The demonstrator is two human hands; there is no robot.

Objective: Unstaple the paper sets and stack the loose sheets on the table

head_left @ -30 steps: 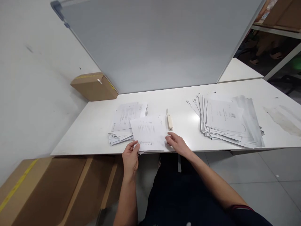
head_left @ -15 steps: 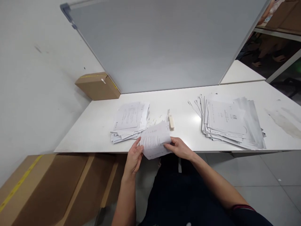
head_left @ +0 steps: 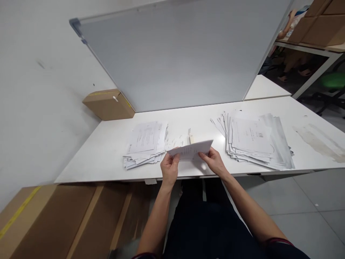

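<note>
Printed paper sheets [head_left: 188,151] are held up on edge above the front of the table, tilted steeply so their print is foreshortened. My left hand [head_left: 169,167] pinches their left end, thumb on the near face. At the right end, my right hand [head_left: 213,160] grips them between thumb and fingers. Just behind the sheets lies a small cream stapler-like object [head_left: 191,139], mostly hidden by them. A stack of printed papers [head_left: 145,138] sits left of my hands. To the right is a larger, loosely fanned stack of papers [head_left: 250,136].
A whiteboard [head_left: 178,57] leans at the back of the white table [head_left: 88,158]. One cardboard box [head_left: 107,104] stands at the back left corner; large cartons [head_left: 61,219] are on the floor at left. At the far right, a person's arm [head_left: 287,27] shows near stacked boxes [head_left: 320,28].
Both hands have moved right and turned the sheets from lying nearly face-up to standing on edge. The sheets now cover most of the cream object. My view has shifted slightly.
</note>
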